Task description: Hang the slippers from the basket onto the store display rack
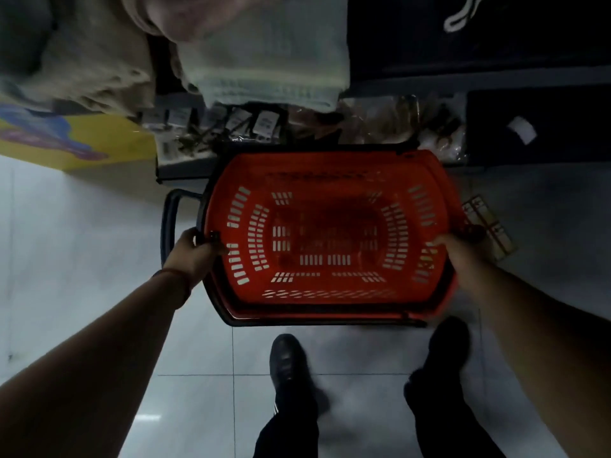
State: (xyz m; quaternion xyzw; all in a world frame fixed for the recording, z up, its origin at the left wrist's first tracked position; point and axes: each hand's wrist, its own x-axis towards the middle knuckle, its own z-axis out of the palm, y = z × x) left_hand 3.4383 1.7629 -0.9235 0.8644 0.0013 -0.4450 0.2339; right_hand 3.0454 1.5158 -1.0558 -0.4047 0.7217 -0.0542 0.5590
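A red plastic basket (327, 160) with slotted walls and a dark rim is held over the tiled floor, and I look straight down into it. Nothing lies inside; no slippers show in it. My left hand (193, 252) grips the basket's left rim beside the dark handle (168, 213). My right hand (454, 256) holds the right rim. Beyond the basket, the low end of a display rack (231, 127) carries small tagged packets and bagged goods.
Knitted garments (264, 61) hang overhead at the top. A yellow box (82, 140) sits on the floor at left. A dark shelf unit (535, 127) stands at right. A flat wire piece (489, 226) lies on the floor. My black shoes (287, 361) stand below the basket.
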